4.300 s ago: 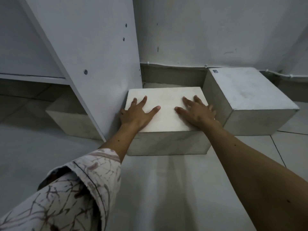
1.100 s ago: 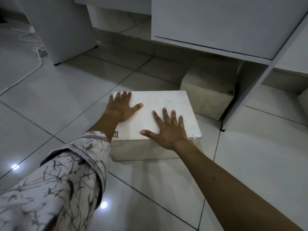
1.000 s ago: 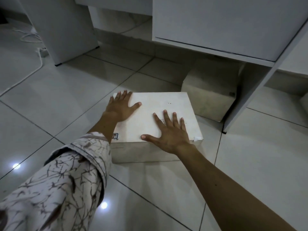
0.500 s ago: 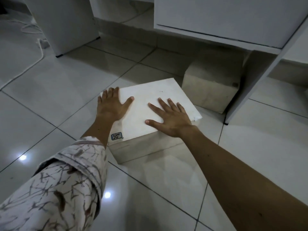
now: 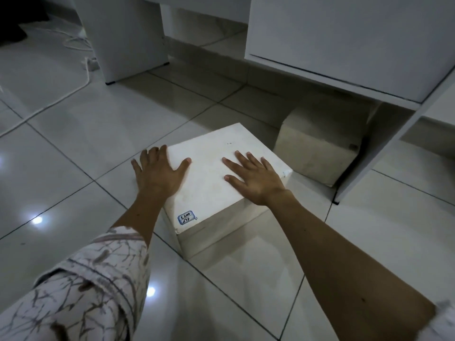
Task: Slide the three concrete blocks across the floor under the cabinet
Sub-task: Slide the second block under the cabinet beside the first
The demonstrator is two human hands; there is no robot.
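Both hands flat, fingers spread, palms down on top of the white concrete block; nothing gripped, just pressing. Left hand sits on the block's left edge, fingers partly hanging over it; right hand is on the right part of the top, near the right corner. Head view only: the block rests on the tiled floor, turned at an angle, one corner with a small blue label pointing back at the person. Its long axis runs roughly from that near corner toward the cabinet ahead-right. A second block already sits under the cabinet's lower edge, just beyond the right hand (close, a narrow gap shows). Push direction looks forward-right; right hand nearer the target. Third block not visible.
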